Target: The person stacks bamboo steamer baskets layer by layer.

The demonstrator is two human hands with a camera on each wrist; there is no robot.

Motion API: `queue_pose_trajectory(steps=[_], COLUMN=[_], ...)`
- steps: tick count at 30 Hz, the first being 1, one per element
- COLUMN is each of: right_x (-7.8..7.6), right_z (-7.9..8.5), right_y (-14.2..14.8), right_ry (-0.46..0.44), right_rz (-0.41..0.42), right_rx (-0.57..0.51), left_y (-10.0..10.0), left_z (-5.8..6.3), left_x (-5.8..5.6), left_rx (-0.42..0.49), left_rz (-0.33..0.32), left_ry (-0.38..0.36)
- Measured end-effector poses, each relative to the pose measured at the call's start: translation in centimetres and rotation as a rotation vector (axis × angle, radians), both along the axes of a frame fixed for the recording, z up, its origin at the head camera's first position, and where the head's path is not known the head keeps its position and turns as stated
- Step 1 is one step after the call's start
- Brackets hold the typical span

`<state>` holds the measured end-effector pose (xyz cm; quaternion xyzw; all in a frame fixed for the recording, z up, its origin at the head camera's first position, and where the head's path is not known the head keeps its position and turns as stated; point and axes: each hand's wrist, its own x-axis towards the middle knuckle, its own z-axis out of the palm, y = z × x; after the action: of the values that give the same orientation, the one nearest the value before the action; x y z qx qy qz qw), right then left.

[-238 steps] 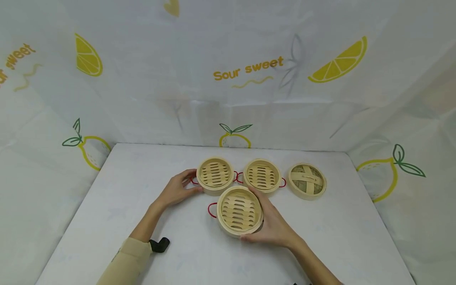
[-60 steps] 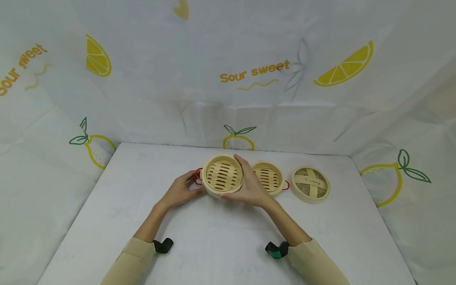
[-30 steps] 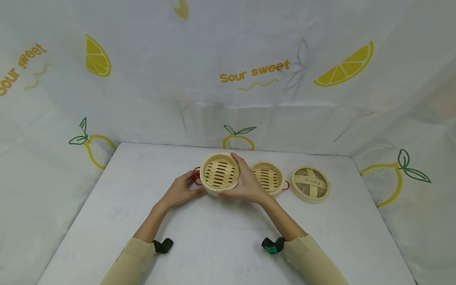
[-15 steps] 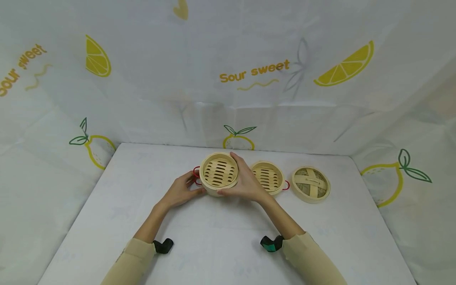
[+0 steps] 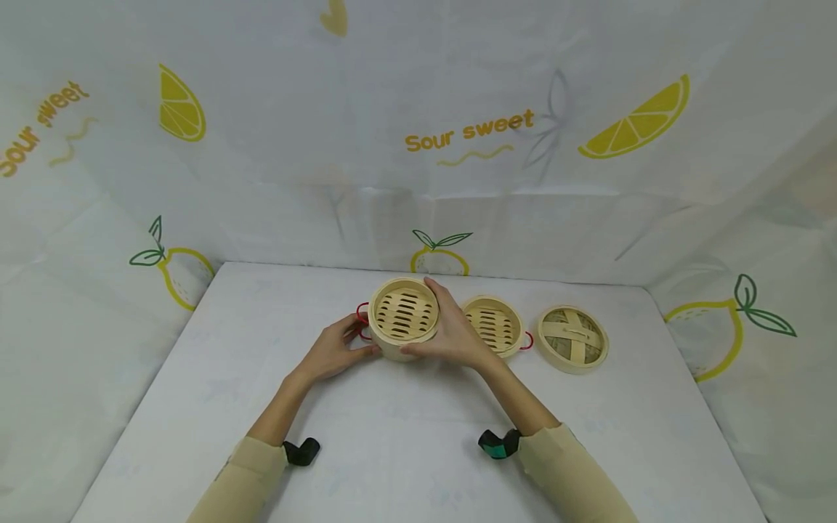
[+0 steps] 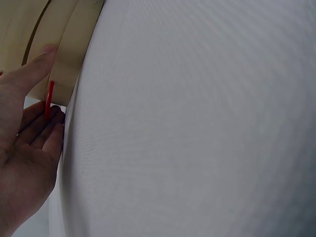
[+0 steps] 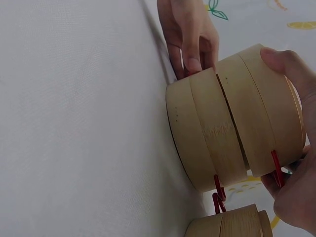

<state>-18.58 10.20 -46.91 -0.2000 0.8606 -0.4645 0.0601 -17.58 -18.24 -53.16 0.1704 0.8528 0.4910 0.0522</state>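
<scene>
A round bamboo steamer basket [image 5: 404,312] with a slatted floor sits over a second, lower steamer basket [image 7: 197,128]. Their sides line up closely, and a thin dark gap shows between them in the right wrist view. My right hand [image 5: 454,330] grips the upper basket from the right, thumb in front and fingers round the back. At the lower basket's left side is my left hand [image 5: 336,347], its thumb pressed on the bamboo wall [image 6: 69,54] and its fingers curled by the red handle [image 6: 49,98]. The upper basket's left red handle [image 5: 362,312] sticks out above it.
Just right of the stack stands a third steamer basket [image 5: 493,325] with a red handle. Farther right lies a woven bamboo lid [image 5: 572,338] with crossed strips. All are on a white table [image 5: 392,450] backed by a lemon-printed sheet [image 5: 294,160].
The right hand has carried its basket from in front of the row up onto the left one, then shifted it slightly left into line. The left hand has stayed at the lower basket.
</scene>
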Motion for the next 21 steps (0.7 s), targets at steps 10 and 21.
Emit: queue_pose_trajectory(steps=[10,21], right_x=[-0.45,-0.67], right_z=[-0.13,-0.06], right_y=[-0.07,-0.03], right_ry=[-0.001,-0.012], right_rz=[0.007,0.009], right_rx=[-0.001,0.019], left_y=[-0.02,-0.03], left_z=[-0.22,-0.36], left_x=[-0.08,-0.15], left_rx=[-0.016,-0.019], left_rz=[0.010,0.006], left_ry=[-0.009,0.003])
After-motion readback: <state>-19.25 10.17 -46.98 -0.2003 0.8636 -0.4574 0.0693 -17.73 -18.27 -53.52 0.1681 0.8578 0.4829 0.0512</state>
